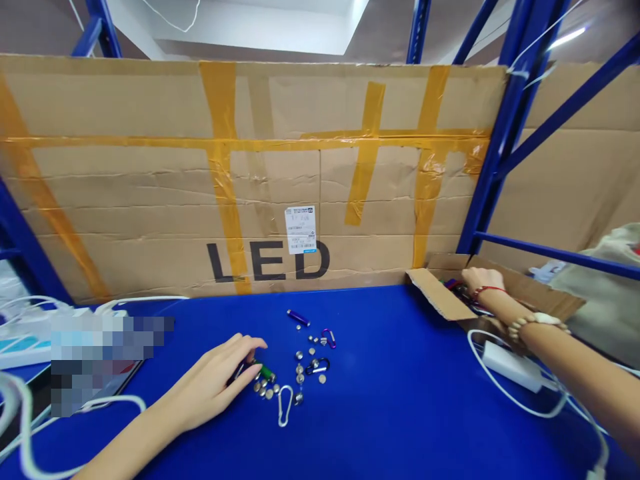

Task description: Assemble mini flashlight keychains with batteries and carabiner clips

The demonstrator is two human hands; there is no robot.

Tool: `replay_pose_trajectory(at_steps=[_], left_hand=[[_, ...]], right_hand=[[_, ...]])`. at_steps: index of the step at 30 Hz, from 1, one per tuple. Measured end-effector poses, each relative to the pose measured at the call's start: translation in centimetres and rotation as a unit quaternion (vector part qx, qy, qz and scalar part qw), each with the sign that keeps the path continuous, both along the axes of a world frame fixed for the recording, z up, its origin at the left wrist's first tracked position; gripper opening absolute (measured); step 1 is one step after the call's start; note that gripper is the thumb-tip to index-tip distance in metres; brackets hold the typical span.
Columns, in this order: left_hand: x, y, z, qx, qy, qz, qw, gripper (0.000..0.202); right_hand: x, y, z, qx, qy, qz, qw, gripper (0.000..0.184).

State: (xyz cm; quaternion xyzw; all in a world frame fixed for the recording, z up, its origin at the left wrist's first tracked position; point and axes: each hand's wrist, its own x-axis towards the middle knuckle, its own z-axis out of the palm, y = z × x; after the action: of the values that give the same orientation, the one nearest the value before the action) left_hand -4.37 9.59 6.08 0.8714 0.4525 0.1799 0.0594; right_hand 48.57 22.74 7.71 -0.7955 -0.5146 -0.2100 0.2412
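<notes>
My left hand (225,373) rests on the blue table with its fingers curved and the thumb apart from the index finger. A small green cylinder (265,371) lies at its fingertips, and a dark object, partly hidden, shows under the palm. Close by are several small silver button cells (269,394) and a silver carabiner (285,405). Farther right lie a black carabiner (318,366), a purple carabiner (329,337) and a purple cylinder (299,318). My right hand (484,280) reaches into an open cardboard box (443,293); the box contents and flap area hide its fingers.
A white adapter (517,365) with looping cables sits before the box. On the left are white power strips (30,333), cables and a blurred-out dark device (107,353). A taped cardboard panel (150,213) stands along the back, between blue metal posts (495,167).
</notes>
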Motion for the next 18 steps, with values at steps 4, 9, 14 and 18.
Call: replay_pose_trajectory(at_steps=[4,9,14,18], left_hand=[[0.2,0.0,-0.3,-0.006,0.029,-0.061,0.998,0.024],[0.0,0.6,-1.1,-0.001,0.038,-0.066,0.997,0.025],[-0.1,0.7,-1.3,0.022,0.028,-0.066,0.997,0.024],[0.0,0.5,-1.3,0.036,0.025,-0.075,0.996,0.018]], right_hand=[[-0.7,-1.8,1.4,-0.094,0.000,-0.045,0.995,0.025],[-6.0,-4.7,2.6,0.047,-0.044,0.020,0.998,0.027],[-16.2,-7.4,2.4,-0.001,0.005,0.265,0.964,0.022],[-23.4,-9.4,2.1,-0.152,0.040,0.378,0.912,0.025]])
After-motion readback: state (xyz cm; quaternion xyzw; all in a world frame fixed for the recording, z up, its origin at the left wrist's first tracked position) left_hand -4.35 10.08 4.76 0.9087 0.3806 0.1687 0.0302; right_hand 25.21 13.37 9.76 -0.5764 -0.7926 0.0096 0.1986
